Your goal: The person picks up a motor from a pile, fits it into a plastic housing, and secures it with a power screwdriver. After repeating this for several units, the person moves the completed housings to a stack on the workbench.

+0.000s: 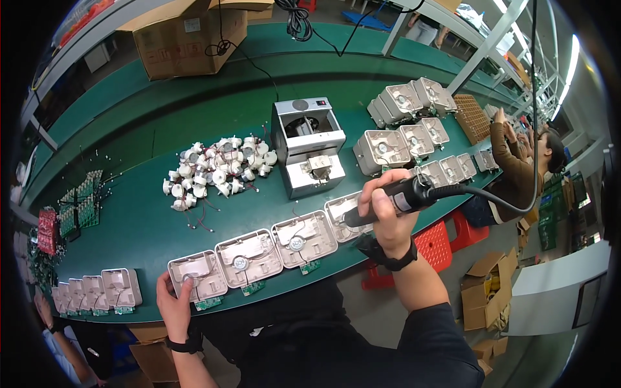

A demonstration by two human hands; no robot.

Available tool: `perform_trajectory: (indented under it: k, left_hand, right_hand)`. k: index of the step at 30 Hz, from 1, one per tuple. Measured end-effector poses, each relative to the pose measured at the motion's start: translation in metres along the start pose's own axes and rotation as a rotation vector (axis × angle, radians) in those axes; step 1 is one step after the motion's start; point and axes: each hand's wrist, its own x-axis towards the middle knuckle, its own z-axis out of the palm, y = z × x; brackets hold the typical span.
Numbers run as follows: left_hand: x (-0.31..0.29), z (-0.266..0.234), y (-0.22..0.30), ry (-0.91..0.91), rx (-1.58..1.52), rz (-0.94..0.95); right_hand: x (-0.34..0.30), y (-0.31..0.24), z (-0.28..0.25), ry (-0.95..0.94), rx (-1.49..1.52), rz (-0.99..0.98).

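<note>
My left hand (173,305) grips the left end of a white plastic housing (210,283), thumb inside the rim and fingers along the outer wall. A green circuit board (207,303) hangs on wires at its front edge. My right hand (393,226) is wrapped round a black electric screwdriver (409,195), held raised over the right end of the row, its cable running off to the right. The tip points left; I cannot make out its bit. Between my hands stand more open housings, including a second housing (249,258) and a third housing (304,240), each with a round part inside.
White round wired parts (220,165) lie heaped on the green bench (145,226). Behind the row stands a metal machine (309,145). Stacked housings (385,149) fill the right side, near a seated co-worker (517,161). A red stool (432,249) is below the bench edge.
</note>
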Motion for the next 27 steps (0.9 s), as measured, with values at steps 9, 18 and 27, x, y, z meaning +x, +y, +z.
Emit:
perform_trajectory:
  k: [9,18,27]
  left_hand:
    - [-0.001,0.003,-0.005,0.011,0.027,0.019]
    - [-0.001,0.003,0.002,0.004,0.056,-0.016]
    - [0.002,0.013,-0.001,0.031,0.006,-0.007]
  right_hand:
    - [-0.004,0.018,-0.004,0.04,-0.043,0.027]
    - [-0.007,0.037,-0.008,0.014,-0.042,0.022]
    - [0.001,0.03,-0.001,0.105,0.083,0.025]
